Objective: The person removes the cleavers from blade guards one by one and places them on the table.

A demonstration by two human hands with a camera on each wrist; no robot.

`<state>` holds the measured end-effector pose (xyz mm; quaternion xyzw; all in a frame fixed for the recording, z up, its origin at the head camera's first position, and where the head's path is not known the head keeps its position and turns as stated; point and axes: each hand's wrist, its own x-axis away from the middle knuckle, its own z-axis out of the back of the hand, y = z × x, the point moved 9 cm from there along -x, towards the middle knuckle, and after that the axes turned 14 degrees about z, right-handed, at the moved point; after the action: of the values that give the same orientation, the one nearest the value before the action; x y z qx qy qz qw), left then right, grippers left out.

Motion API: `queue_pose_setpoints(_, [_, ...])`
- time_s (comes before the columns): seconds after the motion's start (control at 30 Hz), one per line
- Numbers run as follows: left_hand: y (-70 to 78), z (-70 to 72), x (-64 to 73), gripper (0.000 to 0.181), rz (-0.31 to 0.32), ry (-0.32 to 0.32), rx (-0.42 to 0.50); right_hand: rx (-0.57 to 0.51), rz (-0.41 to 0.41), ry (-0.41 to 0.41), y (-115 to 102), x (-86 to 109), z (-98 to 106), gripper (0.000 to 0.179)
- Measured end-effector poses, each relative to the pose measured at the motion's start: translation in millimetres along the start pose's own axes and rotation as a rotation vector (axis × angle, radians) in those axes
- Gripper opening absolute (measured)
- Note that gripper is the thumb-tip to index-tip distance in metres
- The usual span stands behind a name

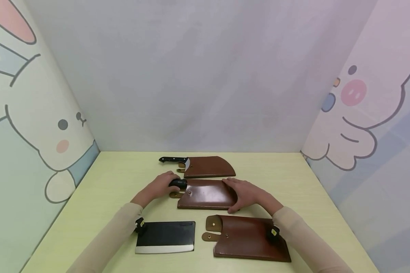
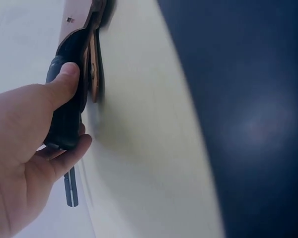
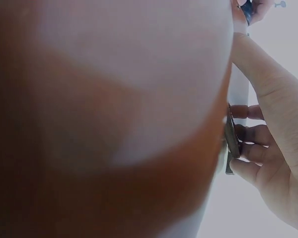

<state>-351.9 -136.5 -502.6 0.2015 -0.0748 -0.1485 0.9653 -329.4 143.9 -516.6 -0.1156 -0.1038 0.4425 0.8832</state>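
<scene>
A knife lies in a glossy brown leather sheath (image 1: 207,193) mid-table, its black handle (image 1: 180,184) sticking out at the left. My left hand (image 1: 161,185) grips that handle; in the left wrist view the thumb presses along one side of the handle (image 2: 64,121) and the fingers bend round its end. At the sheath's right end my right hand (image 1: 247,194) holds it, thumb at the near edge and fingers at the far edge. Seen from the right wrist, the fingertips (image 3: 253,136) bend in against the sheath's end.
Behind lies another sheathed knife, with a black riveted handle (image 1: 173,159) and brown sheath (image 1: 210,167). A dark cleaver blade (image 1: 165,234) lies at front left under my left forearm. A larger brown sheath (image 1: 247,239), flap and strap undone, lies at front right. Cartoon-printed walls flank the table.
</scene>
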Motion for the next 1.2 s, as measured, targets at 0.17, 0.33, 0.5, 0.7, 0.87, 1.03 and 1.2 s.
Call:
queue_pose_setpoints(0.17, [2.8,-0.9,1.7,0.045,-0.006,0.006,-0.025,0.006,0.015,0.012,-1,2.5,5,0.119])
queue_pose_setpoints(0.33, [5.8,1.7,4.5,0.049,-0.016,0.025,-0.046,-0.002,0.02,0.031,-2,5.3,14,0.12])
queue_pose_setpoints(0.5, [10.4,5.0,9.6,0.048,-0.034,0.064,-0.068,0.007,0.042,0.054,-6,8.6,22,0.12])
queue_pose_setpoints(0.7, [16.7,15.2,18.1,0.048,-0.043,0.163,-0.071,0.007,0.058,0.112,-12,11.7,34,0.12])
queue_pose_setpoints(0.87, [20.4,22.4,23.4,0.048,-0.042,0.211,-0.075,0.03,0.067,0.138,-16,13.4,40,0.119])
queue_pose_setpoints(1.03, [20.0,25.5,26.3,0.049,-0.019,0.217,-0.063,0.035,0.085,0.164,-21,16.3,46,0.119])
queue_pose_setpoints(1.2, [23.8,32.3,29.9,0.048,-0.02,0.24,-0.04,0.042,0.094,0.184,-26,20.2,51,0.119])
